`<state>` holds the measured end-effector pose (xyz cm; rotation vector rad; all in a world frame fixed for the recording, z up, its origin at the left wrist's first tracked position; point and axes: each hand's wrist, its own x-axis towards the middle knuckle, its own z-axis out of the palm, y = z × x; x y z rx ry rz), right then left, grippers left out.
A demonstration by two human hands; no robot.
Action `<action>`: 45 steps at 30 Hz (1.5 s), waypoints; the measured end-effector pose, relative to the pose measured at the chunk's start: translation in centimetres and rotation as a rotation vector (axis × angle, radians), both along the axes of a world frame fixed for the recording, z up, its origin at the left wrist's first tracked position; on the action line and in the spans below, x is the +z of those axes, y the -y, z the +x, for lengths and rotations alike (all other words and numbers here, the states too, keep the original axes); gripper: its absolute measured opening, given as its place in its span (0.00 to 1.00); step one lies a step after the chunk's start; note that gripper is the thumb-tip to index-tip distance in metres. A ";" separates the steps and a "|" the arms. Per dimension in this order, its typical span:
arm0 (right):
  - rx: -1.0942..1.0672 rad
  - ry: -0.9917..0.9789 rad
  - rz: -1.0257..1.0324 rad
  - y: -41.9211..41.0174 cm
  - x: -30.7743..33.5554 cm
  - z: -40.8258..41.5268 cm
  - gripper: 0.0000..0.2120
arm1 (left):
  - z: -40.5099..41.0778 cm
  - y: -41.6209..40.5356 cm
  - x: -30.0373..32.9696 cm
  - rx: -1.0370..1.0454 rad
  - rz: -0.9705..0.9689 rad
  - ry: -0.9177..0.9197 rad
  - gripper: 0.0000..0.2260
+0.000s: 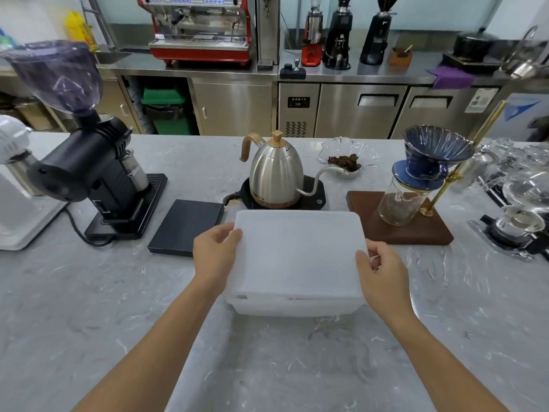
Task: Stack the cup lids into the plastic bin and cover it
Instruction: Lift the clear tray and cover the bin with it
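Grey marbled counter (89, 292), person standing at it, both bare forearms reaching forward. White translucent plastic bin (294, 306) sits on the counter directly ahead, its flat lid (297, 251) lying over the top; near edge of the lid overhangs the bin wall. Cup lids not discernible through the frosted plastic. Left hand (215, 254) at the lid's left edge: fingers partly curled, fingertips resting on the top surface near the far left corner, palm against the side. Right hand (383, 275) at the right edge: thumb lying on top of the lid, the other fingers wrapped down around the rim, so it grips the lid's edge. Hands well apart, one at each short side of the lid. Behind the bin: steel gooseneck kettle (274, 173) on a black base, flat black scale (187, 226) to the left, black grinder (89, 173) further left, blue dripper (430, 156) on a wooden stand to the right.
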<state>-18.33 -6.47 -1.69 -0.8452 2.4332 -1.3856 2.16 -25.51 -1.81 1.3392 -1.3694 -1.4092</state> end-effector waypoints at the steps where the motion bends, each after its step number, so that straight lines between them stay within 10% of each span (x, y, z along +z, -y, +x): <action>1: 0.001 0.003 0.002 0.0 -0.1 -0.1 0.08 | 0.0 -0.1 -0.1 -0.003 -0.008 0.006 0.09; 19: 0.077 0.081 -0.018 -0.3 -1.1 -0.4 0.06 | 0.7 -1.6 -1.5 -0.076 -0.264 0.203 0.10; 28: 0.203 0.144 0.085 1.3 -0.3 -2.2 0.20 | -0.7 -0.2 -0.9 -0.271 -0.284 0.400 0.22; 45: 0.141 -0.060 0.240 -1.6 0.0 -1.9 0.09 | 0.4 -6.0 -0.4 -0.461 -0.600 0.782 0.26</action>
